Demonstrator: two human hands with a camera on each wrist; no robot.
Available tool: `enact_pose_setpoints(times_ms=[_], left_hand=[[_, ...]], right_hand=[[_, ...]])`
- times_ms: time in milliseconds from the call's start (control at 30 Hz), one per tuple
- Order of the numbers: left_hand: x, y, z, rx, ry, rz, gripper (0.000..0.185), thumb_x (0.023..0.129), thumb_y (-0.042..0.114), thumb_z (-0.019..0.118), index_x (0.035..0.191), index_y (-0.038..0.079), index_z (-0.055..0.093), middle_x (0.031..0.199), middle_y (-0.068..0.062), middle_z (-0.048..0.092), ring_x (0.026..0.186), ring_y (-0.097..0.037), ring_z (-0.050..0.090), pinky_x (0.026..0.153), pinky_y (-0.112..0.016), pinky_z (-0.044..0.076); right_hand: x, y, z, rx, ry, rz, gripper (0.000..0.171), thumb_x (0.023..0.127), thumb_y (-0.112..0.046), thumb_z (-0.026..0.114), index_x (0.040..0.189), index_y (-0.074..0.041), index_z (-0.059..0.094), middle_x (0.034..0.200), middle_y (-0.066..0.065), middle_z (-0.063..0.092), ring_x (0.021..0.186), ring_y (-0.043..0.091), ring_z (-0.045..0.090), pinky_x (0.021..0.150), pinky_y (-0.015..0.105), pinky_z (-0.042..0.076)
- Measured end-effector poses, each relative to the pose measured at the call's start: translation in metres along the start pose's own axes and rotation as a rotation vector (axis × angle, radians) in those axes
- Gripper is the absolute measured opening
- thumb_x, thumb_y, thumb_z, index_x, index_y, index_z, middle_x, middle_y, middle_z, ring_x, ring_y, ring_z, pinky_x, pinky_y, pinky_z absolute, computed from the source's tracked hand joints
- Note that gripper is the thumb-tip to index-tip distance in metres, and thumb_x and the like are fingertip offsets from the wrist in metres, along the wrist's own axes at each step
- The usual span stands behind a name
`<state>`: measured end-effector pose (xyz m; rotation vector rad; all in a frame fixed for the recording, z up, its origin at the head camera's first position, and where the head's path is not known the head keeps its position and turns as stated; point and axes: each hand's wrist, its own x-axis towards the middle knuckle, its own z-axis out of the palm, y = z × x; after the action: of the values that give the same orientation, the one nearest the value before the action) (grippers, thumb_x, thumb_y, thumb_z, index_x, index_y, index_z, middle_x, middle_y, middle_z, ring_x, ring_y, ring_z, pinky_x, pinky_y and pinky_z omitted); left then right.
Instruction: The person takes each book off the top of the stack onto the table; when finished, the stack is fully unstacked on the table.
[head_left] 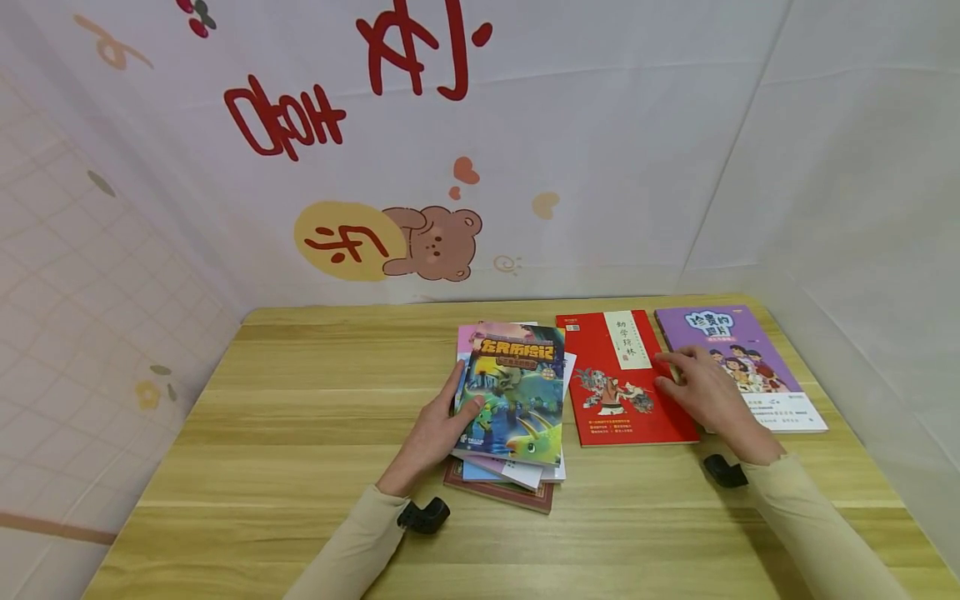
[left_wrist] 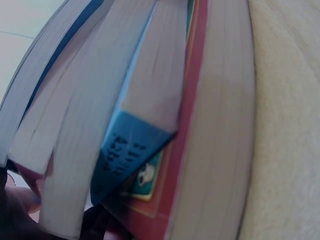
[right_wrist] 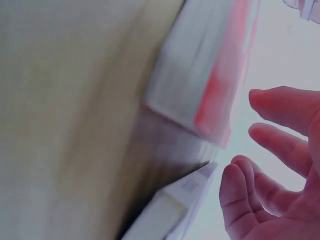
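Note:
A stack of several books (head_left: 510, 479) lies in the middle of the wooden table (head_left: 300, 433). Its top one is a colourful comic book (head_left: 517, 392). My left hand (head_left: 463, 393) grips that book's left edge, thumb on the cover and fingers along the side. The left wrist view shows the stack's page edges (left_wrist: 150, 90) close up, with a blue spine (left_wrist: 125, 150) and a red cover (left_wrist: 185, 150). A red book (head_left: 615, 392) and a purple book (head_left: 720, 333) lie flat to the right. My right hand (head_left: 675, 373) hovers over their shared edge with fingers (right_wrist: 280, 105) spread, holding nothing.
White fabric walls printed with a bear (head_left: 435, 242) and red lettering close in the table's back and sides. The purple book reaches near the table's right edge. Bare wood (head_left: 262, 500) lies left of the stack and along the front edge.

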<state>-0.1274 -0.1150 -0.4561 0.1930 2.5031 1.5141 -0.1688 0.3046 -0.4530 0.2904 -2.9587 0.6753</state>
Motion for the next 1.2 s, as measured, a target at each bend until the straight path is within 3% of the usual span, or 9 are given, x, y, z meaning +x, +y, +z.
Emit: enact_pose_setpoints(times_ms=[133, 233, 367, 467, 600, 733, 800, 1000, 1200], left_hand=[[-0.001, 0.001, -0.001, -0.002, -0.006, -0.002, 0.080, 0.106, 0.050, 0.053, 0.168, 0.024, 0.011, 0.165, -0.020, 0.032, 0.131, -0.039, 0.055, 0.113, -0.061, 0.038], [0.000, 0.001, -0.002, -0.010, -0.011, -0.001, 0.079, 0.106, 0.049, 0.054, 0.168, 0.023, 0.012, 0.166, -0.020, 0.028, 0.135, -0.042, 0.051, 0.113, -0.062, 0.037], [0.002, -0.001, -0.003, -0.036, -0.017, -0.003, 0.079, 0.106, 0.046, 0.056, 0.168, 0.023, 0.013, 0.168, -0.019, 0.024, 0.138, -0.041, 0.047, 0.114, -0.062, 0.036], [0.002, -0.002, -0.005, -0.095, -0.029, -0.003, 0.078, 0.106, 0.043, 0.057, 0.168, 0.022, 0.014, 0.169, -0.018, 0.024, 0.137, -0.037, 0.049, 0.113, -0.058, 0.038], [0.003, -0.003, -0.008, -0.225, -0.048, -0.007, 0.074, 0.108, 0.037, 0.057, 0.168, 0.021, 0.017, 0.160, -0.022, 0.039, 0.122, -0.029, 0.059, 0.103, -0.046, 0.048], [0.002, -0.004, -0.012, -0.290, -0.062, -0.022, 0.070, 0.109, 0.034, 0.055, 0.168, 0.021, 0.019, 0.144, -0.022, 0.055, 0.105, -0.022, 0.065, 0.090, -0.033, 0.051], [0.001, -0.004, -0.014, -0.302, -0.068, -0.027, 0.069, 0.109, 0.033, 0.054, 0.168, 0.022, 0.019, 0.140, -0.021, 0.057, 0.103, -0.021, 0.065, 0.088, -0.032, 0.051], [0.000, -0.010, -0.017, -0.329, -0.066, -0.050, 0.065, 0.110, 0.035, 0.051, 0.167, 0.029, 0.020, 0.147, -0.016, 0.056, 0.104, -0.020, 0.067, 0.099, -0.038, 0.048], [-0.002, -0.012, -0.023, -0.358, -0.062, -0.054, 0.063, 0.111, 0.030, 0.051, 0.167, 0.027, 0.021, 0.138, -0.015, 0.063, 0.098, -0.022, 0.070, 0.090, -0.033, 0.052]], right_hand=[[-0.006, -0.008, -0.001, 0.020, 0.025, -0.010, 0.041, 0.096, -0.015, 0.074, 0.132, 0.003, 0.067, 0.113, 0.024, 0.057, 0.086, 0.031, 0.050, 0.066, 0.038, 0.041], [-0.010, -0.018, 0.000, 0.046, 0.042, -0.029, 0.041, 0.097, -0.017, 0.073, 0.134, 0.001, 0.066, 0.119, 0.025, 0.059, 0.089, 0.033, 0.057, 0.070, 0.044, 0.050], [-0.015, -0.035, 0.002, 0.108, 0.047, -0.069, 0.041, 0.098, -0.015, 0.072, 0.136, -0.001, 0.065, 0.126, 0.025, 0.060, 0.096, 0.035, 0.060, 0.077, 0.051, 0.054], [-0.019, -0.046, 0.005, 0.151, 0.047, -0.098, 0.041, 0.098, -0.013, 0.072, 0.137, -0.001, 0.065, 0.126, 0.023, 0.062, 0.096, 0.033, 0.060, 0.078, 0.049, 0.055], [-0.024, -0.060, 0.013, 0.212, 0.036, -0.131, 0.042, 0.099, -0.012, 0.070, 0.139, -0.003, 0.064, 0.126, 0.020, 0.065, 0.096, 0.029, 0.062, 0.079, 0.046, 0.057], [-0.026, -0.073, 0.023, 0.303, 0.002, -0.154, 0.046, 0.100, -0.013, 0.069, 0.144, -0.006, 0.061, 0.130, 0.017, 0.065, 0.101, 0.027, 0.067, 0.083, 0.045, 0.060], [-0.026, -0.079, 0.028, 0.348, -0.015, -0.159, 0.047, 0.101, -0.014, 0.069, 0.146, -0.007, 0.059, 0.133, 0.017, 0.064, 0.105, 0.028, 0.068, 0.086, 0.045, 0.060], [-0.025, -0.095, 0.037, 0.439, -0.093, -0.129, 0.051, 0.102, -0.018, 0.068, 0.151, -0.012, 0.054, 0.139, 0.016, 0.062, 0.110, 0.031, 0.068, 0.086, 0.043, 0.060], [-0.024, -0.105, 0.044, 0.474, -0.109, -0.103, 0.057, 0.101, -0.020, 0.069, 0.154, -0.013, 0.050, 0.145, 0.016, 0.057, 0.116, 0.034, 0.063, 0.090, 0.047, 0.059]])
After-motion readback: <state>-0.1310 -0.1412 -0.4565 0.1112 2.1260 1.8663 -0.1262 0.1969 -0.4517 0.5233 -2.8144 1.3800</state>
